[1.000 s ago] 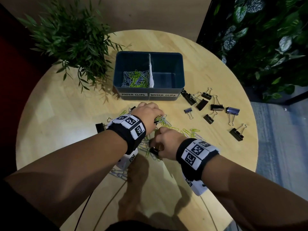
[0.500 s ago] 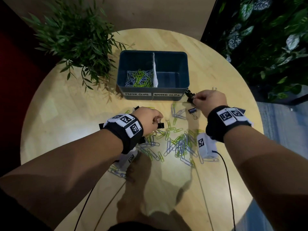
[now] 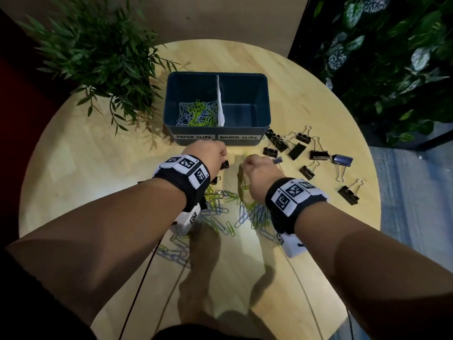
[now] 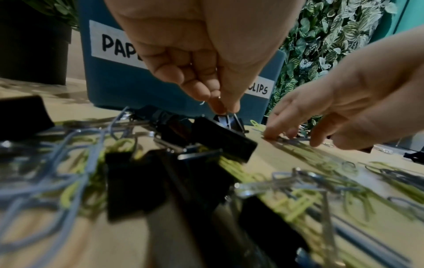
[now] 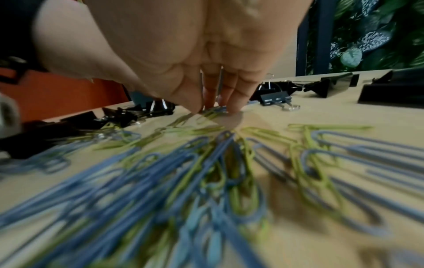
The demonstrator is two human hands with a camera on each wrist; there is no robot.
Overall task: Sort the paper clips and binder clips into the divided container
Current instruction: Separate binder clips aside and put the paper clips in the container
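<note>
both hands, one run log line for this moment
left hand: pinches binder clip handle | right hand: fingertips on paper clips | container: binder side empty

Looks like an office lounge or breakout corner: a round light-wood worktop (image 3: 306, 99) with a potted plant (image 3: 98, 50), a wall of fake foliage (image 3: 392, 57) alongside, blue-grey carpet (image 3: 414, 204) underneath, and stationery scattered about.

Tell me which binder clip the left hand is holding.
The black binder clip right in front of the container; the left hand pinches its wire handle, unlike the loose ones lying at right.
</note>
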